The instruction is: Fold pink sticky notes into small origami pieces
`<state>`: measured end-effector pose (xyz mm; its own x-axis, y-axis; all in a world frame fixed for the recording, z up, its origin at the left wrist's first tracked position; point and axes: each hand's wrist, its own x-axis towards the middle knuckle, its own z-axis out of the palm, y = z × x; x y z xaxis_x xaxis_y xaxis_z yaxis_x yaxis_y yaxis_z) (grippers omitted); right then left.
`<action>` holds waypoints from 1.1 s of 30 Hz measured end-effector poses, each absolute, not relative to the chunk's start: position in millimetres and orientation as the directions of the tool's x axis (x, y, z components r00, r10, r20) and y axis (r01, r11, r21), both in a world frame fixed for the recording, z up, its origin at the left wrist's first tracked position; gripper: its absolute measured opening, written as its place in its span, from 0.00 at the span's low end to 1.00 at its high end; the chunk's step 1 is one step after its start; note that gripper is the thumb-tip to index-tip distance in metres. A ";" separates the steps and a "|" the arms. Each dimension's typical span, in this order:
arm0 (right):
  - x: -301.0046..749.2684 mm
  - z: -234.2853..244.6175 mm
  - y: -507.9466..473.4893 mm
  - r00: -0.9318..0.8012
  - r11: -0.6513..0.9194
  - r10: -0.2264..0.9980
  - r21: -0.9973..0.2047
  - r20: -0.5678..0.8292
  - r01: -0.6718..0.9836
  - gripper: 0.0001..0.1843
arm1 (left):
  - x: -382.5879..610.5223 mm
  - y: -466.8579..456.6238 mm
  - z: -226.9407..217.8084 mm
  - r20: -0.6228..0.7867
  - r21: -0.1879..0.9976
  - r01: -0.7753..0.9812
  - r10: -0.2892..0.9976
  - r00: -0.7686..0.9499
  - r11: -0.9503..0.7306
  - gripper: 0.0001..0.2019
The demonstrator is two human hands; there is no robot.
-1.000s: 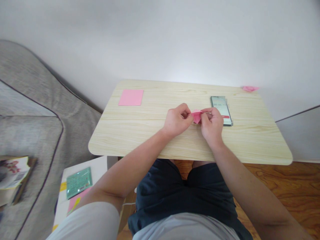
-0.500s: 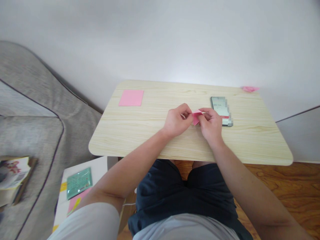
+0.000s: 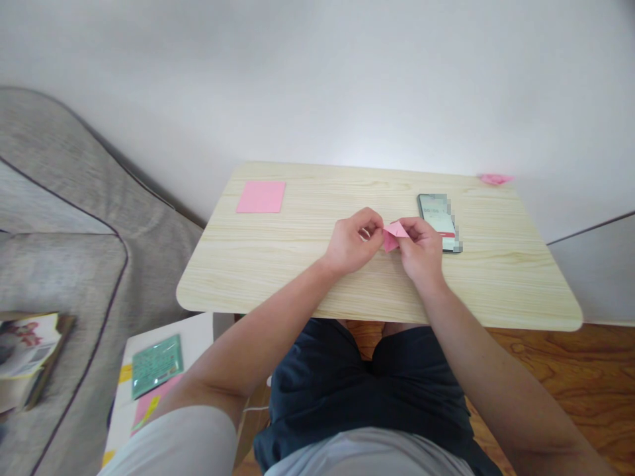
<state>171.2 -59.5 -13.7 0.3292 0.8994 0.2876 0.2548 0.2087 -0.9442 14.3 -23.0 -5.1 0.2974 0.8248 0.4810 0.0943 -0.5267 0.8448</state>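
Both my hands meet over the middle of a pale wooden table [image 3: 278, 277]. Between them is a small folded pink paper [image 3: 391, 235]. My left hand [image 3: 352, 242] pinches its left corner with curled fingers. My right hand [image 3: 421, 251] pinches its right side, thumb and fingers pressed on the fold. The paper is held just above the tabletop.
A flat pink paper sheet [image 3: 260, 197] lies at the table's far left. A phone [image 3: 436, 218] lies just right of my right hand. A small folded pink piece [image 3: 495, 178] sits at the far right corner. A grey sofa [image 3: 59, 218] stands left; a green booklet [image 3: 156, 363] lies below.
My fingers have shifted slightly on the pink paper, and its upper flap now points up and right. Both hands stay in the same place.
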 end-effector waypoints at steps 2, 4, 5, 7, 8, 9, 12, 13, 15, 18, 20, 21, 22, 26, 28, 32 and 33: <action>169.7 -12.0 -61.2 0.325 0.229 0.898 -0.945 0.298 0.234 0.09 | 14.1 -23.1 -5.0 0.485 0.844 0.084 0.821 0.300 -0.529 0.02; 168.3 -10.1 -62.8 0.317 0.235 0.900 -0.946 0.299 0.224 0.11 | 14.2 -23.1 -5.1 0.478 0.849 0.081 0.824 0.303 -0.522 0.02; 167.8 -9.4 -63.4 0.315 0.231 0.901 -0.945 0.297 0.230 0.12 | 14.3 -23.0 -5.2 0.472 0.852 0.083 0.827 0.305 -0.517 0.02; 167.4 -8.8 -64.0 0.317 0.220 0.901 -0.942 0.296 0.253 0.11 | 14.5 -22.8 -5.4 0.464 0.856 0.086 0.830 0.310 -0.510 0.01; 167.4 -8.8 -64.0 0.321 0.222 0.898 -0.939 0.302 0.263 0.10 | 14.6 -22.8 -5.5 0.463 0.856 0.086 0.830 0.310 -0.509 0.01; 167.5 -8.9 -63.9 0.324 0.225 0.894 -0.936 0.308 0.269 0.10 | 14.6 -22.7 -5.5 0.462 0.857 0.085 0.830 0.311 -0.509 0.01; 167.3 -9.4 -63.4 0.331 0.230 0.889 -0.934 0.316 0.274 0.10 | 14.6 -22.6 -5.6 0.465 0.856 0.081 0.830 0.309 -0.510 0.01; 167.2 -9.5 -63.3 0.334 0.225 0.890 -0.936 0.311 0.272 0.10 | 14.6 -22.7 -5.6 0.467 0.856 0.079 0.830 0.307 -0.511 0.01; 166.9 -9.5 -63.0 0.351 0.208 0.889 -0.942 0.295 0.265 0.11 | 14.6 -23.0 -5.7 0.474 0.854 0.073 0.828 0.301 -0.515 0.01; 167.0 -9.0 -62.6 0.385 0.190 0.878 -0.945 0.285 0.266 0.09 | 14.7 -23.7 -5.8 0.483 0.850 0.063 0.823 0.299 -0.523 0.02; 167.4 -8.6 -62.6 0.395 0.192 0.869 -0.939 0.298 0.286 0.08 | 14.8 -24.1 -6.0 0.480 0.850 0.070 0.822 0.305 -0.522 0.02; 167.5 -8.2 -62.7 0.396 0.194 0.865 -0.933 0.309 0.304 0.07 | 14.9 -24.4 -6.1 0.476 0.850 0.077 0.823 0.311 -0.521 0.02; 167.5 -7.8 -62.9 0.399 0.191 0.860 -0.925 0.319 0.327 0.07 | 15.1 -24.6 -6.2 0.472 0.849 0.085 0.822 0.318 -0.521 0.01; 166.3 -6.2 -63.8 0.411 0.172 0.847 -0.905 0.338 0.390 0.06 | 15.7 -25.0 -6.8 0.466 0.846 0.102 0.819 0.335 -0.523 0.01; 165.7 -5.9 -63.9 0.406 0.182 0.852 -0.913 0.332 0.365 0.06 | 16.1 -25.0 -7.0 0.467 0.849 0.094 0.821 0.329 -0.520 0.01; 166.5 -7.3 -63.1 0.390 0.184 0.871 -0.934 0.299 0.305 0.10 | 16.7 -24.7 -7.5 0.458 0.860 0.074 0.829 0.320 -0.504 0.00; 167.2 -7.9 -62.7 0.391 0.183 0.870 -0.932 0.302 0.313 0.10 | 16.9 -24.6 -7.5 0.454 0.863 0.074 0.831 0.320 -0.500 0.00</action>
<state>167.2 -62.7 -7.9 0.3907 0.8696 0.3019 0.3129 0.1830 -0.9320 16.9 -24.6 -7.5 0.3204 0.8314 0.4541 0.0744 -0.4999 0.8629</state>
